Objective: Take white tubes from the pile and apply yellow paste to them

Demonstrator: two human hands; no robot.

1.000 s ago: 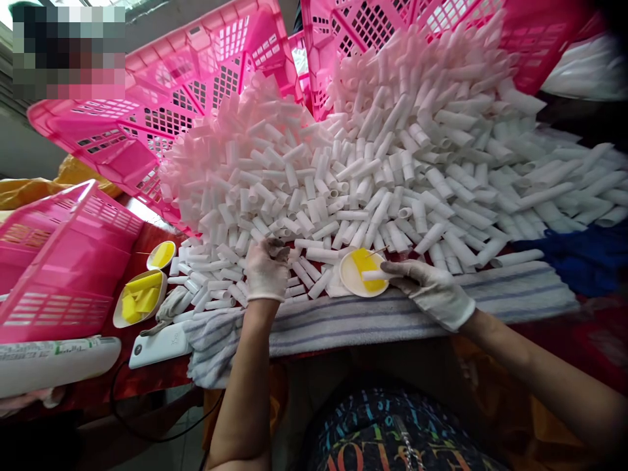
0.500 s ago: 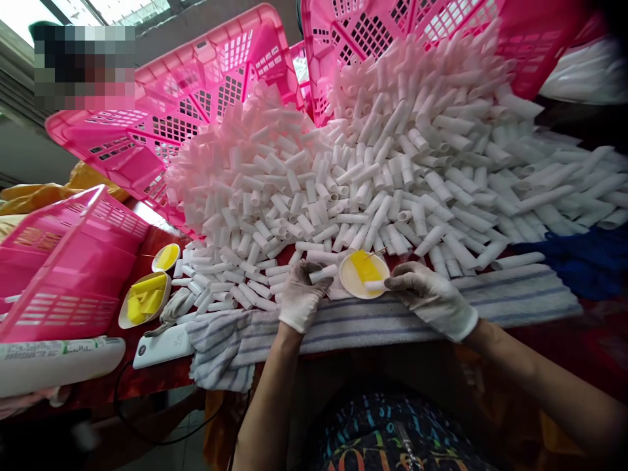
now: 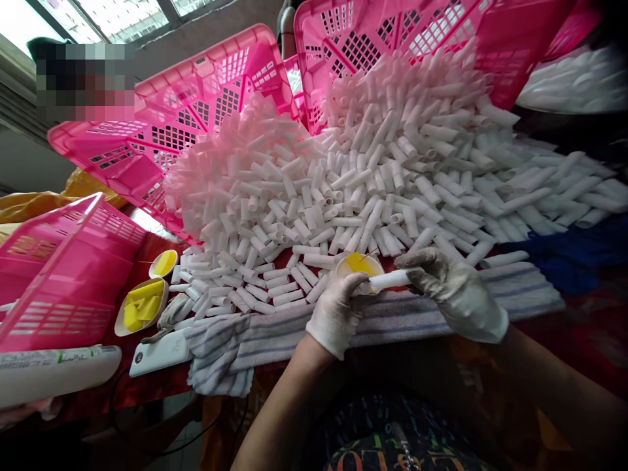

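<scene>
Across comes the left hand (image 3: 338,315) to meet the right hand (image 3: 454,294), both clamped on one white tube (image 3: 389,280), perhaps two joined since gloves hide the ends, by the dish's (image 3: 379,268) near side. Uneven pinching could drop it onto the yellow pad (image 3: 359,263); beyond, one careless bump might set the heap of tubes (image 3: 304,173) sliding.

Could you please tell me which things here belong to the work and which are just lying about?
Likely in use:
held white tube
tube pile
nearest dish with yellow sheet

Seemingly lying about:
white device
loose glove
blue cloth
</scene>
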